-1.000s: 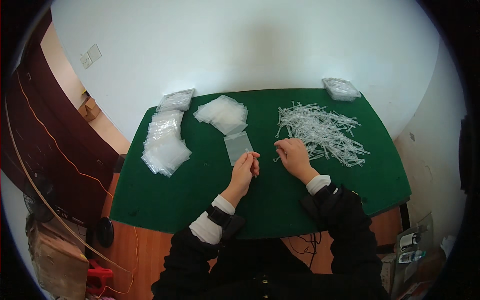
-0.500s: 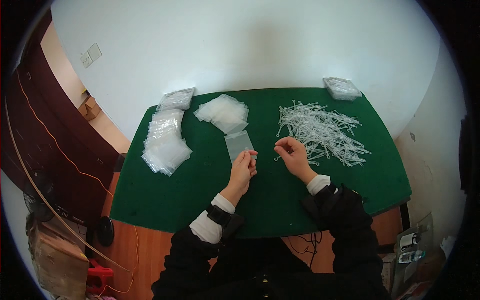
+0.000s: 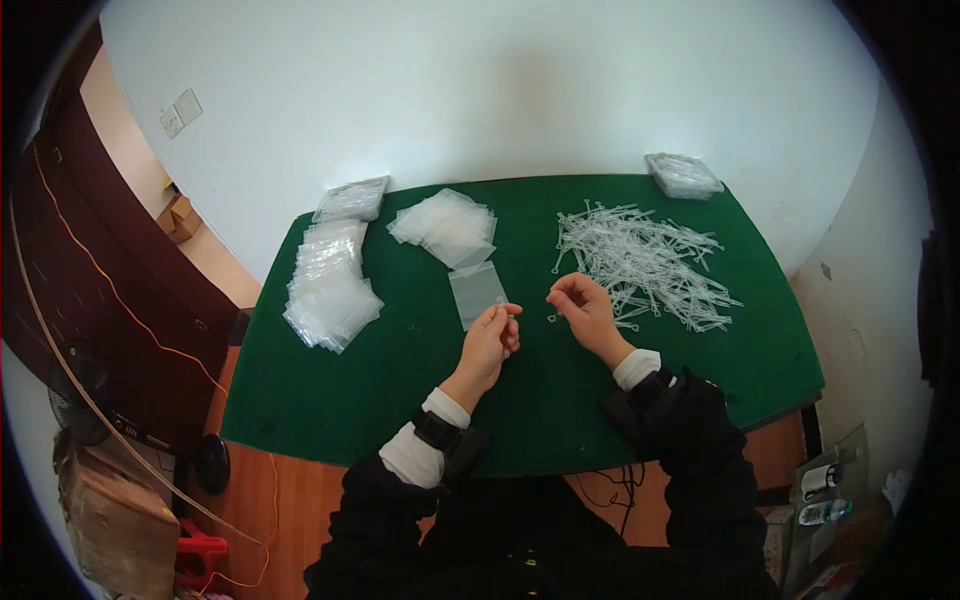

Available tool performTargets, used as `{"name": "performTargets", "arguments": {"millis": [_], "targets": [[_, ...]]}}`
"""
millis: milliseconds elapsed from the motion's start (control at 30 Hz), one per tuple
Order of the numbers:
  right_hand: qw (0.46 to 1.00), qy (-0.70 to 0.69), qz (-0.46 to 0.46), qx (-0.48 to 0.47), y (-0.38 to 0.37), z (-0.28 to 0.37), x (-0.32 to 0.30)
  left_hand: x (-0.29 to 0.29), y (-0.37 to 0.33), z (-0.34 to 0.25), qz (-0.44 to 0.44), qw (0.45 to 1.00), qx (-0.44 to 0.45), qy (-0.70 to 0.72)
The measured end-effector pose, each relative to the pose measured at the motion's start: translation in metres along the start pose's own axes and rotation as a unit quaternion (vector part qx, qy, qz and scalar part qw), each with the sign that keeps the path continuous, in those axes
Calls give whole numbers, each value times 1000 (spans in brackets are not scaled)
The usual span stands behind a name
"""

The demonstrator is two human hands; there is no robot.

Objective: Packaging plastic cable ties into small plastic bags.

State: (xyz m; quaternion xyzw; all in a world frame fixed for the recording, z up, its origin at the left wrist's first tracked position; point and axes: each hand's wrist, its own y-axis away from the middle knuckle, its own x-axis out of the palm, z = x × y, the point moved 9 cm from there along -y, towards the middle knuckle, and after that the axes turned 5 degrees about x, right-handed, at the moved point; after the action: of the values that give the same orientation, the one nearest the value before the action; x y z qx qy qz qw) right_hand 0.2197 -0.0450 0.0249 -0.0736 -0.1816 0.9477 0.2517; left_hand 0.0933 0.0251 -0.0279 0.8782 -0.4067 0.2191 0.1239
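My left hand [image 3: 486, 345] is closed in front of a flat clear zip bag [image 3: 474, 290] and overlaps its lower right corner. Small clear ends poke out at its fingertips, apparently of thin ring-ended plastic sticks; how many is hidden. My right hand [image 3: 592, 318] is pinched, thumb against fingers, at the near left edge of a loose pile of clear ring-ended plastic sticks [image 3: 650, 260]. Whatever sits in that pinch, if anything, is too small to make out. Just beside its thumb shows one ring end.
Beyond the flat bag lies a loose heap of clear bags [image 3: 445, 222]. A fanned row of filled-looking bags [image 3: 330, 290] runs along the left, with a clear box [image 3: 352, 199] behind it. Another clear box [image 3: 684, 177] of sticks stands at the back right of the green table [image 3: 400, 420].
Both hands stay almost in place. The left fingers have shifted slightly, and the small clear end at their tips shows a little differently.
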Motion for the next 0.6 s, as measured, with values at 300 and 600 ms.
{"name": "performTargets", "arguments": {"millis": [300,600], "targets": [[995,-89,-36,35,-3,-7,-9,1,0,3,11,1000,-2,8],[973,-191,36,122,2,-9,12,-4,2,1,-26,999,-13,-41]]}}
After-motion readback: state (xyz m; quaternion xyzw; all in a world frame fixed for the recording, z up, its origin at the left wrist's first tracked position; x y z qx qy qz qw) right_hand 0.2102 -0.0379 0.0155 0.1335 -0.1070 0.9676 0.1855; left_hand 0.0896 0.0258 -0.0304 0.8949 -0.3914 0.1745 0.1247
